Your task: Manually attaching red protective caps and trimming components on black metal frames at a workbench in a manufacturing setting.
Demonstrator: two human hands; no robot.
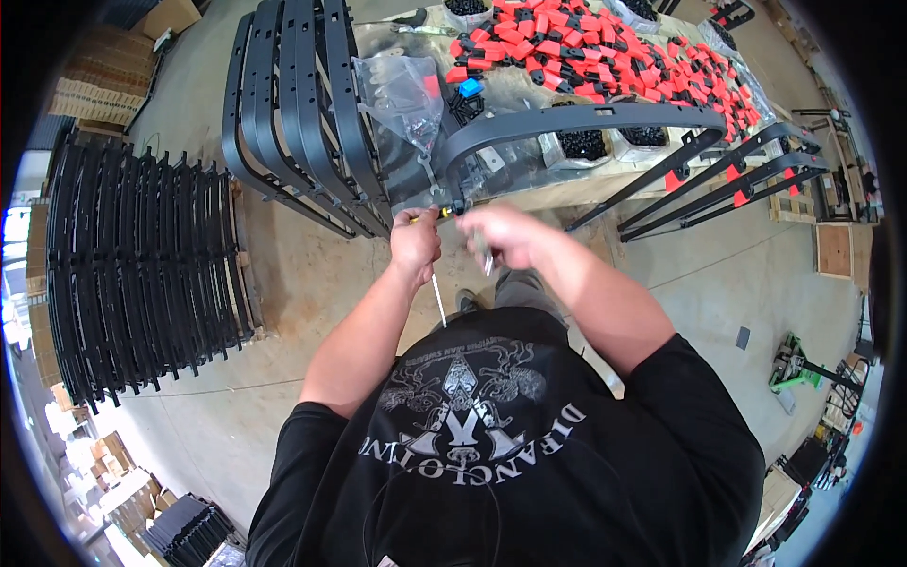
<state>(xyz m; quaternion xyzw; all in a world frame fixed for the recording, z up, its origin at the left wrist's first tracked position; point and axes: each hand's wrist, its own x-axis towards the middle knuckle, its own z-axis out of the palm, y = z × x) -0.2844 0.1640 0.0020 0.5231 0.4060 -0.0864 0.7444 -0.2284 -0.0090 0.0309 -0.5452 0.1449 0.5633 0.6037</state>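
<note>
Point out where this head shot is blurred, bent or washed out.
Head view: the right hand is smeared by motion blur, while the left hand, gripping a yellow-handled screwdriver, stays fairly sharp; the curved black metal frame and other straight edges bow toward the dark fisheye rim; the crinkled clear plastic bag shows pale glare; the left edge is blown out.

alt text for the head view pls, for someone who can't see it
Seen from above, a person's left hand and blurred right hand work at the end of a curved black bar at a table's edge. Red and black parts cover the table; more black bars are stacked at left.
</note>
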